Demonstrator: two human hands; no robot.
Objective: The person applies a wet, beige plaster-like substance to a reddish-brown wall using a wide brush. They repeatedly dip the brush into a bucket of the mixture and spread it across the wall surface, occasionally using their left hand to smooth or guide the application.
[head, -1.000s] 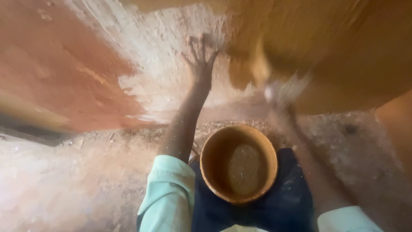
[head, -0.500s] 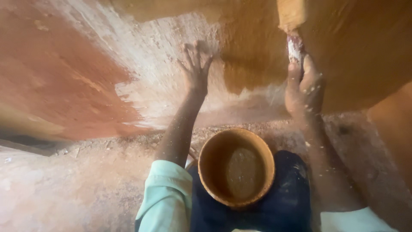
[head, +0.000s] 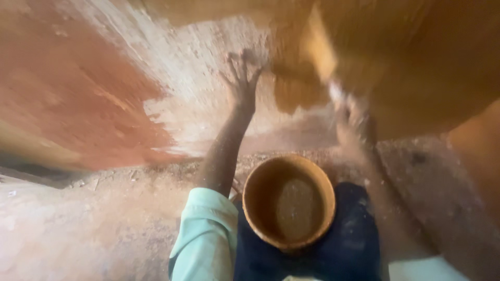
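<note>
My left hand (head: 242,78) is pressed flat with fingers spread against a rough wall (head: 198,67) of whitish plaster. My right hand (head: 354,122) is blurred by motion and grips a paintbrush (head: 320,52) whose bristles lie on the wall at the edge of a wet ochre-brown painted area (head: 416,57). An orange-brown round bucket (head: 289,200) with brownish liquid at its bottom rests on my lap between my arms, on dark blue trousers (head: 354,244). My left sleeve (head: 205,239) is pale green.
A reddish painted patch (head: 67,104) covers the wall at the left. The dusty, gritty ground (head: 94,218) runs along the wall's foot. An orange-toned surface (head: 476,151) stands at the right edge.
My right hand has swept down and to the left with the brush along the edge of the brown paint. My left hand stays planted on the wall.
</note>
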